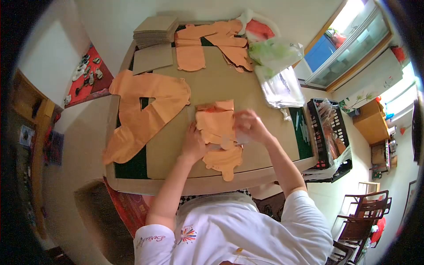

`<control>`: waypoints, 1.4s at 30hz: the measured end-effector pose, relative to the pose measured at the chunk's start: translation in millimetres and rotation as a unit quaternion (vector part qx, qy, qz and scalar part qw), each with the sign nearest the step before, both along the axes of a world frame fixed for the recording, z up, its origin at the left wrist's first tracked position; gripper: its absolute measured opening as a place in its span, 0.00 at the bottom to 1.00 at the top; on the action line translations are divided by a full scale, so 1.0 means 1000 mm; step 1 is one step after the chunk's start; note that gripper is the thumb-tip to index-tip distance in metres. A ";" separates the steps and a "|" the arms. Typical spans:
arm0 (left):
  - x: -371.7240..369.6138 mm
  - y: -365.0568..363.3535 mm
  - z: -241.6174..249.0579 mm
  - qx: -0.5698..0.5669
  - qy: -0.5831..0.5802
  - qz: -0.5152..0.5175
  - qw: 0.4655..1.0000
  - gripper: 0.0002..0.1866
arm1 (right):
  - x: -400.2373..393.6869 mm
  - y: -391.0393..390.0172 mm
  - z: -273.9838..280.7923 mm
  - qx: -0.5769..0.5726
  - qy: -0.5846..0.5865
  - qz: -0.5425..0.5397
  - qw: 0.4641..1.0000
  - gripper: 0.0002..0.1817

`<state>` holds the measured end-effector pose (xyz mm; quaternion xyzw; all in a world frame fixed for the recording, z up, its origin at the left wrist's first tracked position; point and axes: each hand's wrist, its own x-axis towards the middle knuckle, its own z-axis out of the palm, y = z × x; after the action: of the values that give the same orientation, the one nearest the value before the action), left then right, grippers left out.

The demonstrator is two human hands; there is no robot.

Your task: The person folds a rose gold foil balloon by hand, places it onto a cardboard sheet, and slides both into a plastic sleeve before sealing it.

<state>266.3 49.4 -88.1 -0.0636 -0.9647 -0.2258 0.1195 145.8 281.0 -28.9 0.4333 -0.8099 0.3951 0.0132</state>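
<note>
A copper-coloured foil balloon (215,126), flat and partly folded, lies on the brown board in front of me. Its narrower lower part (224,160) spreads toward my body and ends in a rounded tab. My left hand (193,143) grips the balloon's left edge, fingers along the side and thumb near the fold. At the right edge, my right hand (250,124) is raised slightly with bent fingers, smeared by motion. To the left lies a large flat foil balloon (145,112) with a small triangular opening.
Grey-brown card sheets (154,31) are stacked at the back left. More flat foil pieces (191,51) lie at the back. Clear plastic bags (282,90) and a green-white bag (274,53) sit at the back right. A black crate (324,132) stands beside the table's right edge.
</note>
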 end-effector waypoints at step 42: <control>0.003 0.000 0.016 -0.105 -0.028 0.008 0.994 0.34 | 0.061 -0.046 0.013 0.009 -0.014 -0.049 0.999 0.09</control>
<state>269.2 49.2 -71.6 -0.0613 -0.9866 -0.1236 0.0871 207.3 235.0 -15.8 0.3874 -0.8337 0.3932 0.0171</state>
